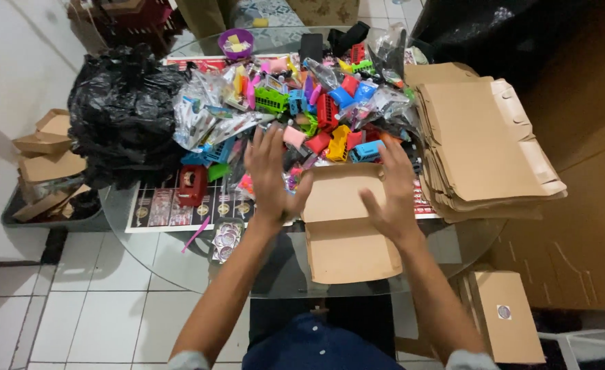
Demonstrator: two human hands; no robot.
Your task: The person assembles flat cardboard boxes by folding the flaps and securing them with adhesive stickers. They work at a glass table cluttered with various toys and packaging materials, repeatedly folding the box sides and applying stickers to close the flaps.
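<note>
Both forearms reach up from the bottom edge of the head view, ending in bare hands spread flat with fingers apart, grasping nothing. Between and just under them lies an unfolded brown cardboard box (347, 226), matte and creased, its lid flap lying open toward the toys; the right hand (389, 192) hovers over its right part, while the left hand (269, 179) hangs beside its left edge, palm turned inward. Past the fingertips spreads a heap of small plastic toys (316, 116), glossy and blocky in red, green, blue, yellow and pink, some in clear crinkled bags. To the right sits a stack of flat cardboard blanks (484, 144). A crumpled black plastic bag (121, 109) bulges at the left of the round glass table (172, 253).
</note>
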